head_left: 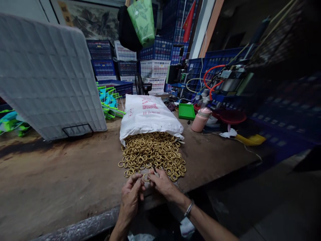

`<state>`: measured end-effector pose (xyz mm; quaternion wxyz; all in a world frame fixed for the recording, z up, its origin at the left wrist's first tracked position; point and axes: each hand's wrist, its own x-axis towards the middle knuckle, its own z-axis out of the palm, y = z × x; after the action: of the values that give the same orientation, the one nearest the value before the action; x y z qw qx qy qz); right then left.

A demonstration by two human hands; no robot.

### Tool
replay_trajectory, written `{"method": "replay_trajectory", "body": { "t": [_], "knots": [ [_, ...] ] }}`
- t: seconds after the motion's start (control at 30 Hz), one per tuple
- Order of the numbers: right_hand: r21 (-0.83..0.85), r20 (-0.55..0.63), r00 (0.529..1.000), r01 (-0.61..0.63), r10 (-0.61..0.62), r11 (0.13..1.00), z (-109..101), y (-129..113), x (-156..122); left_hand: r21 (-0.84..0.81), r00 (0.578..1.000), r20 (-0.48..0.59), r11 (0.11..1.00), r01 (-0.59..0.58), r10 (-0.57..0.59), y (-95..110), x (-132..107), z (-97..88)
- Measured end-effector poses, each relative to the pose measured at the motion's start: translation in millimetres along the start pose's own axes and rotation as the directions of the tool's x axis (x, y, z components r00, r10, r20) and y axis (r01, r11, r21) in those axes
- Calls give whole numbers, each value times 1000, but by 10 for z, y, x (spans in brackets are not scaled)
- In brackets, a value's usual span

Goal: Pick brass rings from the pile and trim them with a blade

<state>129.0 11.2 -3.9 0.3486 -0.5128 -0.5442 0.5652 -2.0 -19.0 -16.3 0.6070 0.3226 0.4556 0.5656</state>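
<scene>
Close to the table's near edge, my left hand (130, 195) pinches a brass-coloured ring (145, 178) between thumb and fingers. My right hand (162, 182) is just to the right, its fingers closed on a slim tool with a dark tip (154, 169); what kind of tool is hard to make out. The right fingertips are at the ring's right side, and whether they touch it is unclear. Right beyond both hands lies a heap of loose brass-coloured rings (152, 150). They spill from the mouth of a white woven sack (150, 113) with red print, lying on its side.
The brown table (62, 187) carries a grey-white padded panel (50, 77) at left, with green-and-blue plastic pieces (109, 102) behind it. To the right are a pink bottle (200, 119), a green tray (187, 111) and a machine with orange hoses (230, 80). Stacked crates (155, 68) stand behind.
</scene>
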Motion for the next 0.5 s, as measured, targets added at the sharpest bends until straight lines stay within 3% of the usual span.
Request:
{"method": "replay_trajectory", "body": {
  "t": [0.13, 0.3, 0.4, 0.5],
  "knots": [
    [85, 77, 987, -150, 143, 985, -20, -46, -19, 157, 998, -8, 985, -68, 70, -24, -10, -12],
    [133, 169, 942, -313, 290, 940, -47, -119, -68, 319, 980, 71, 927, -198, 185, 41, -62, -4],
    [83, 180, 938, -316, 297, 945, -57, -107, -67, 354, 978, 77, 912, -209, 194, 48, -60, -16],
    [-1, 133, 960, -249, 247, 968, -44, -80, -53, 315, 989, 74, 937, -147, 130, 8, -34, -29]
  ]
}}
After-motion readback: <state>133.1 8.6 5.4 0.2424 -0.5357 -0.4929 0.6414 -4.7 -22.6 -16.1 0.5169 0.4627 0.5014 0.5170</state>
